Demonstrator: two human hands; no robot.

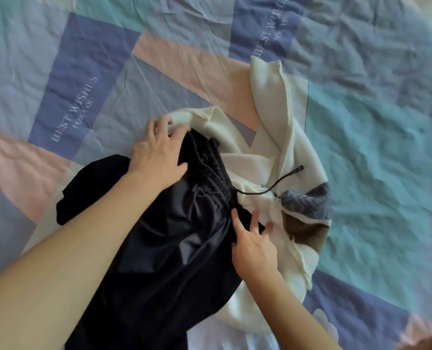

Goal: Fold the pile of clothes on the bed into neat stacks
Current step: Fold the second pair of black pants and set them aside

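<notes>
- I see a bedsheet (pixel 361 122) in patchwork blocks of teal, periwinkle blue, grey-blue and pale pink, with white "BEST WISHES FOR YOU" lettering at left.
- The drawstring trousers (pixel 172 248) at centre are navy-black, their cord (pixel 273 185) black.
- The sweater (pixel 273 135) is cream, with blue-grey and brown patches at right.

2 hands (pixel 156 150), 1 dark trousers (pixel 164 248), 1 cream garment (pixel 280 137).

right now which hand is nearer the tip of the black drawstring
Right. The right hand lies on the dark trousers just below the waistband, below the drawstring tip. The left hand rests at the waistband's far end, further away.
</notes>
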